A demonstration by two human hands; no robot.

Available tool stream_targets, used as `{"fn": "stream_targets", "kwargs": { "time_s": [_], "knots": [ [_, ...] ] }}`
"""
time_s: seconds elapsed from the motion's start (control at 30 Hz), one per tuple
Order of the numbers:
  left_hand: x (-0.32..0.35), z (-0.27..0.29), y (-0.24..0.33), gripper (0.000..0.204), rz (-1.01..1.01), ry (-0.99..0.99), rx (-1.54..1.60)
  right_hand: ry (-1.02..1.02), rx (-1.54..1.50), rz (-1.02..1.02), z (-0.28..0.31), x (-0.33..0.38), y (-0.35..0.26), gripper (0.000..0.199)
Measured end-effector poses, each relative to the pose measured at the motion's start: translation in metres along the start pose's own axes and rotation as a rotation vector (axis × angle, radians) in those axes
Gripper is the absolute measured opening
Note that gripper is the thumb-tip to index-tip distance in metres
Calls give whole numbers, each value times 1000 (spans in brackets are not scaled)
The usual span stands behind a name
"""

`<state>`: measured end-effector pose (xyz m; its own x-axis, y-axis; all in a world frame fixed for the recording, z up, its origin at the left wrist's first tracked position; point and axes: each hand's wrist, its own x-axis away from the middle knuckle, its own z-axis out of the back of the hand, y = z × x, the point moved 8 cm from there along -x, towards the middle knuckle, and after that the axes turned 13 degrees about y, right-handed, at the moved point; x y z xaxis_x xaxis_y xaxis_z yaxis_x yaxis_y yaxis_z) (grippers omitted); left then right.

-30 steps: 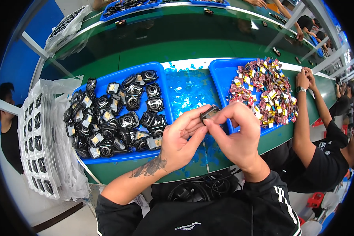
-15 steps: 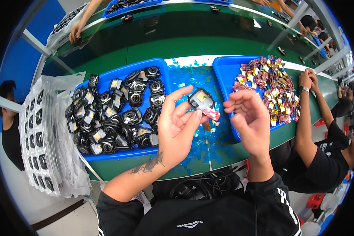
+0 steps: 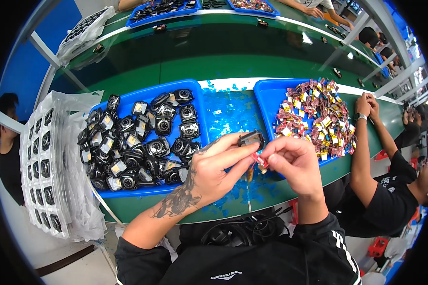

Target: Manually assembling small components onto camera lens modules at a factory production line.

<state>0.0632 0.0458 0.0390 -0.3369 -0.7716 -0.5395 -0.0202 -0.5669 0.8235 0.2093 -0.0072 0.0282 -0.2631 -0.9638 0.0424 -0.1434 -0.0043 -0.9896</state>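
Note:
My left hand grips a black smartwatch case, tilted on edge above the gap between two blue trays. A small red-and-white piece sticks out below the case by my left thumb. My right hand is closed in a pinch, with thumb and index fingertips at the right end of that piece. Fingers hide part of both things. To the left, a blue tray holds many similar black watch cases. The right blue tray bears a heap of small pink, yellow and white pieces.
Blue film scraps litter the green bench between the trays. Stacked clear plastic trays of watch parts stand at far left. Beyond runs a green conveyor with scattered parts. A co-worker's hands are at the right.
My right hand has come in to the red piece and closed on it. The watch case has turned from face-up to edge-on, and my left hand has rotated, its back now showing.

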Motion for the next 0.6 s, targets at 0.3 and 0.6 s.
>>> {"fn": "stream_targets", "kwargs": {
  "time_s": [0.3,0.6],
  "knots": [
    [-1,-3,-1,14,24,-84,81,-117,133,-65,1,-1,10,9],
    [8,-14,-28,10,414,-66,238,80,180,-27,3,-1,9,8]
  ]
}}
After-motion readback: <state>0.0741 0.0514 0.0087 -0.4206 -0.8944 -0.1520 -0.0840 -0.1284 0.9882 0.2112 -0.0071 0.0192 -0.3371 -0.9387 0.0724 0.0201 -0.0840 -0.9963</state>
